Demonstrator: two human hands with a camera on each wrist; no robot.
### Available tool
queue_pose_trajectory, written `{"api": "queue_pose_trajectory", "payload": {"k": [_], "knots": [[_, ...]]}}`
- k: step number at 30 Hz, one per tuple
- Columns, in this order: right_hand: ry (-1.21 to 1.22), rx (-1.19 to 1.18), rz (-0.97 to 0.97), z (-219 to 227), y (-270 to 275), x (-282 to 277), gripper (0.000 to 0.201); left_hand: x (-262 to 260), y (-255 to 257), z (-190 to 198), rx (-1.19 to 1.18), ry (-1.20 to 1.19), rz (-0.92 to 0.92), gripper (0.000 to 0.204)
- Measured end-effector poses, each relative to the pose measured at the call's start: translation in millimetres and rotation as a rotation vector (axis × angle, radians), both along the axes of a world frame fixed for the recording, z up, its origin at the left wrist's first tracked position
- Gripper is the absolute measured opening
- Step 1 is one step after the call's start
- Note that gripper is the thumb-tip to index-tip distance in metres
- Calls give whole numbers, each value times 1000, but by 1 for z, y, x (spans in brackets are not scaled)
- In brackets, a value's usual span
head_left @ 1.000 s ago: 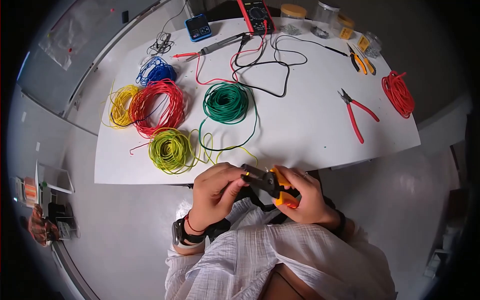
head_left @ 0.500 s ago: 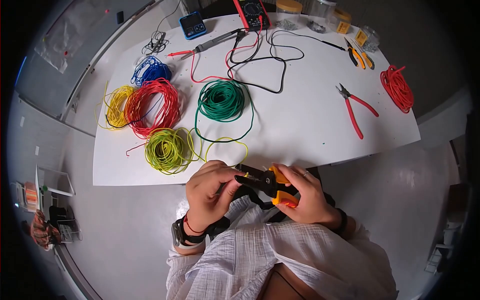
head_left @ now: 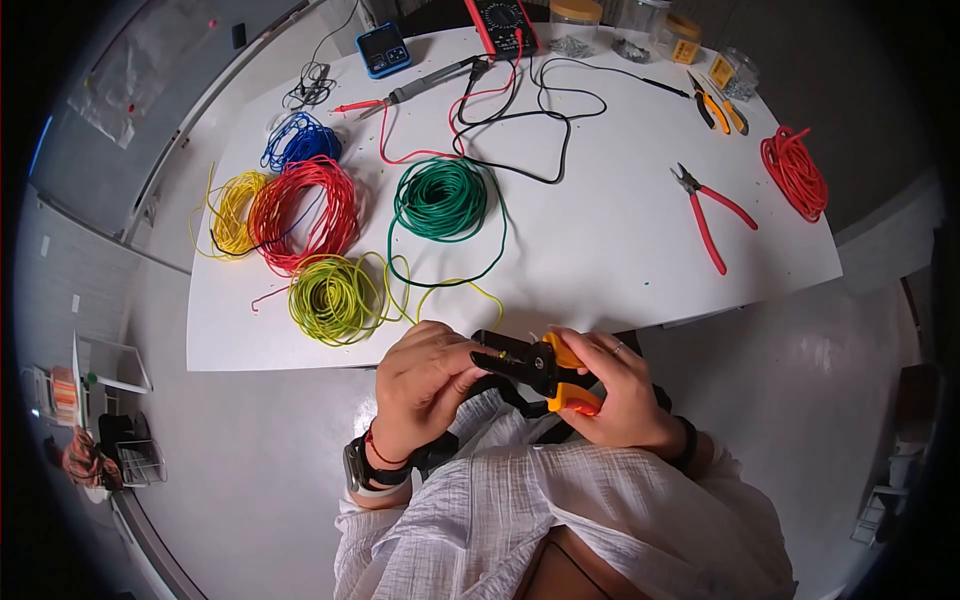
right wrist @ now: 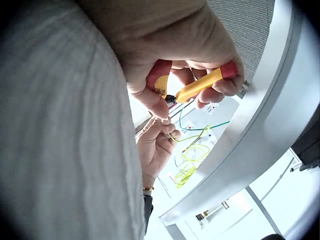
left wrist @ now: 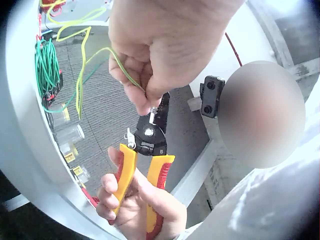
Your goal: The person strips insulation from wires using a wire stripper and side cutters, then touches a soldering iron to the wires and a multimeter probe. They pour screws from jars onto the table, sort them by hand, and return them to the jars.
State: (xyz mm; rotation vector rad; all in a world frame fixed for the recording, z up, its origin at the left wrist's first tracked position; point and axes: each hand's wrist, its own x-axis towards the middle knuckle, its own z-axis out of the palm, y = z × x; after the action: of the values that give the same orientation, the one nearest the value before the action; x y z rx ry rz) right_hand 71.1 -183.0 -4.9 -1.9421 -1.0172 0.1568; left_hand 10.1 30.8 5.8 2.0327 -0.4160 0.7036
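Note:
My left hand [head_left: 425,375] pinches a thin yellow-green wire [left wrist: 120,62] close to its end, with the fingertips right at the stripper's black jaws. The wire's tip shows between those jaws, which stand apart in the head view. Wire strippers [head_left: 545,362] with yellow-orange and red handles are gripped in my right hand [head_left: 625,390], its fingers round one handle and its thumb side against the other. From the left hand the wire runs back to a yellow-green coil [head_left: 310,300] on the table. A green coil [head_left: 415,205] sits behind it.
On the white table [head_left: 600,250] lie red [head_left: 345,215], yellow [head_left: 230,225] and blue [head_left: 300,140] wire coils at left. Red-handled cutters [head_left: 740,210], orange pliers [head_left: 715,115] and a red wire bundle [head_left: 795,180] lie at right. A multimeter [head_left: 503,28] and several jars [head_left: 575,30] stand at the back.
The wire's yellow end shows farther in between the stripper jaws than a second ago. The loose wire loop behind the left hand has shifted a little. Both hands keep their grips.

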Motion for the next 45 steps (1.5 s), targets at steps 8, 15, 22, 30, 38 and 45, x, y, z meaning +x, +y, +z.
{"api": "queue_pose_trajectory", "payload": {"k": [8, 15, 22, 30, 38, 45], "knots": [[-58, 14, -9, 0, -2, 0, 71, 2, -3, 1, 19, -66, 25, 14], [-81, 18, -25, -2, -2, 0, 72, 2, -1, -1, 29, -69, 15, 14], [-130, 14, -32, -3, -2, 1, 74, 2, -2, -1, 31, -68, 28, 15], [-104, 25, -41, -3, -3, 0, 73, 2, -3, 0, 21, -62, 31, 14], [-129, 10, -32, -2, -3, 1, 73, 2, -2, -3, 14, -56, 29, 14], [-101, 16, -34, -3, -3, 1, 72, 3, -1, -3, 14, -61, 33, 15]]}}
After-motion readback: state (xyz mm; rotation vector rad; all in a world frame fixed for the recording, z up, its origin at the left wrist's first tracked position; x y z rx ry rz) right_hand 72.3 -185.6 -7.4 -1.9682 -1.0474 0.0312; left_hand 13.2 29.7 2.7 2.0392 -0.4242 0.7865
